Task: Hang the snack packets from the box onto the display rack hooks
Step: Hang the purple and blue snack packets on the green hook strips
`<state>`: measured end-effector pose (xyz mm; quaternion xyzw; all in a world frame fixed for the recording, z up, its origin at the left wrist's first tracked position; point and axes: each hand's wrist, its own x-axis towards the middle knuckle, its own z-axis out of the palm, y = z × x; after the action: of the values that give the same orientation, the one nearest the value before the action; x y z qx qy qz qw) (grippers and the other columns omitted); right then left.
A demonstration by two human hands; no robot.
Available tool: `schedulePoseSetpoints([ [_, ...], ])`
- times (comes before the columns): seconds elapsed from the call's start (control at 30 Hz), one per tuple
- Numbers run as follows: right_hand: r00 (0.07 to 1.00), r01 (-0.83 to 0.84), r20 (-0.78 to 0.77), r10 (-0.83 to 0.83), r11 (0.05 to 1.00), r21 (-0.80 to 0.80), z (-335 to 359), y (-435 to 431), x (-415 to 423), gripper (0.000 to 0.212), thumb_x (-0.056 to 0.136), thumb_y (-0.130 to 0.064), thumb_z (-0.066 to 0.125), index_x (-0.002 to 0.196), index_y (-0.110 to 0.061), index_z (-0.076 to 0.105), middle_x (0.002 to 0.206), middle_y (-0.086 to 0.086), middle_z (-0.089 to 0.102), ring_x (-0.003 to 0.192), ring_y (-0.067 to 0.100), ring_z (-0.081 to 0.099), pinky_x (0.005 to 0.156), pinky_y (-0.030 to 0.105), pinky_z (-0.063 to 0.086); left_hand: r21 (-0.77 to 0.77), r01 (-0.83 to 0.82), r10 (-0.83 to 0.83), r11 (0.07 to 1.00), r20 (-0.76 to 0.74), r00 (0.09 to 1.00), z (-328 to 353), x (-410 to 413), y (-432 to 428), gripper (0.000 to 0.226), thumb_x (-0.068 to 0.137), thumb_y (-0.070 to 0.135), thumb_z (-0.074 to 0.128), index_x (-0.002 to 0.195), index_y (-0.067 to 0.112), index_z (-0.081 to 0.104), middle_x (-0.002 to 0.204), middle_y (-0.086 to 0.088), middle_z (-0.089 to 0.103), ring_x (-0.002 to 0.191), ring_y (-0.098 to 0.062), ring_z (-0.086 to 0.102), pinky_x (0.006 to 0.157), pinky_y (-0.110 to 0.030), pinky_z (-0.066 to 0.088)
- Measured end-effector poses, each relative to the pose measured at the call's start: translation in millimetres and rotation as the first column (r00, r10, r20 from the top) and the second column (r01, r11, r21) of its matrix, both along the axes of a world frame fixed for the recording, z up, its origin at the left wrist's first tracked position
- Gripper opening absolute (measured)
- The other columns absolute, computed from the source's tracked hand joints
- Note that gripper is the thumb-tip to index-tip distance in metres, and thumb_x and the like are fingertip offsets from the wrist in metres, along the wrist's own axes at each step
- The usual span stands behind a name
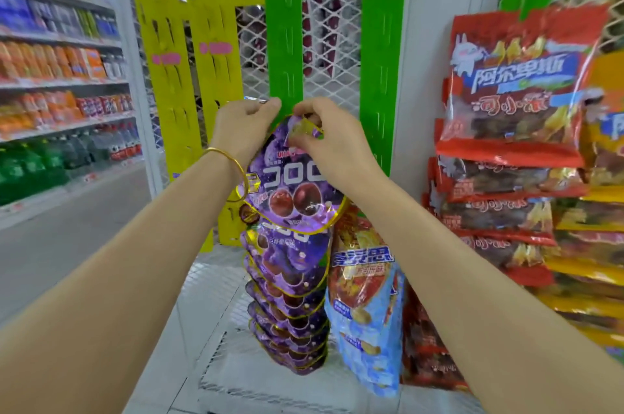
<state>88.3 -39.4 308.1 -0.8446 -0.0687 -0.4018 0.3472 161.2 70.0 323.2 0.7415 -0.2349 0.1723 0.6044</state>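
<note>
Two bare arms reach forward, a gold bangle [233,174] on the left wrist. The left hand [243,130] and right hand [324,140] each pinch the top edge of a purple packet [293,190], fingers curled tight, holding it against the green strip [285,42]. Below it on that strip hangs a column of more purple packets [287,295]. Right of the strip hang blue packets [368,319] and, farther right, red packets [513,103]. Yellow strips [169,76] stand left of it, wire mesh [331,59] sits behind, and drink shelves [57,76] are far left.
</note>
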Motion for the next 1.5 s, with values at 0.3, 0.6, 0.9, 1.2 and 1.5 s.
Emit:
schedulePoseSetpoints([
  [0.3,0.998,0.023,0.058,-0.022,1.0,-0.02,1,-2,5,0.031,0.086,-0.006,0.06,0.117,-0.009,0.057,0.111,0.005,0.064,0.1,0.017,0.056,0.08,0.022,0.038,0.015,0.019,-0.017,1.0,-0.139,0.99,9,1,-7,0.027,0.086,0.041,0.06,0.084,0.014,0.052,0.075,-0.011,0.041,0.066,-0.019,0.035,0.055,-0.028,0.026],
  [0.6,0.996,0.072,0.067,-0.067,0.993,-0.089,-16,0,5,0.032,0.088,-0.007,0.058,0.12,-0.007,0.055,0.117,0.009,0.061,0.11,0.021,0.053,0.087,0.024,0.036,0.025,0.006,0.0,1.0,-0.203,0.979,8,-1,-6,0.036,0.087,0.044,0.056,0.066,0.018,0.042,0.064,-0.004,0.04,0.057,-0.018,0.033,0.062,-0.03,0.031],
  [0.9,0.994,0.111,0.011,-0.111,0.986,-0.126,-41,-2,-10,0.046,0.085,-0.008,0.061,0.128,-0.014,0.045,0.126,0.009,0.047,0.109,0.028,0.051,0.09,0.042,0.043,0.033,-0.078,0.072,0.996,0.151,0.986,-43,-18,15,0.022,0.087,0.007,0.055,0.107,0.01,0.063,0.1,-0.003,0.062,0.085,-0.011,0.056,0.077,-0.019,0.046],
  [1.2,0.996,-0.007,-0.083,0.015,0.995,0.096,-158,-24,-144,0.027,0.087,-0.009,0.055,0.106,-0.029,0.056,0.091,-0.013,0.054,0.069,0.009,0.062,0.067,0.02,0.049,0.31,0.002,-0.104,0.951,0.312,0.945,-211,-147,13,0.019,0.082,0.024,0.046,0.097,0.026,0.058,0.088,0.013,0.055,0.08,-0.006,0.052,0.073,-0.017,0.042],
  [1.5,0.35,0.292,-0.936,-0.034,0.954,0.074,-433,-111,-228,0.03,0.085,-0.01,0.062,0.114,-0.006,0.058,0.094,0.008,0.062,0.085,0.017,0.057,0.078,0.028,0.043,0.813,0.488,-0.341,0.317,-0.383,0.859,-345,-182,-28,0.027,0.088,0.023,0.054,0.114,0.021,0.059,0.098,0.004,0.063,0.079,-0.01,0.052,0.082,-0.032,0.047],
])
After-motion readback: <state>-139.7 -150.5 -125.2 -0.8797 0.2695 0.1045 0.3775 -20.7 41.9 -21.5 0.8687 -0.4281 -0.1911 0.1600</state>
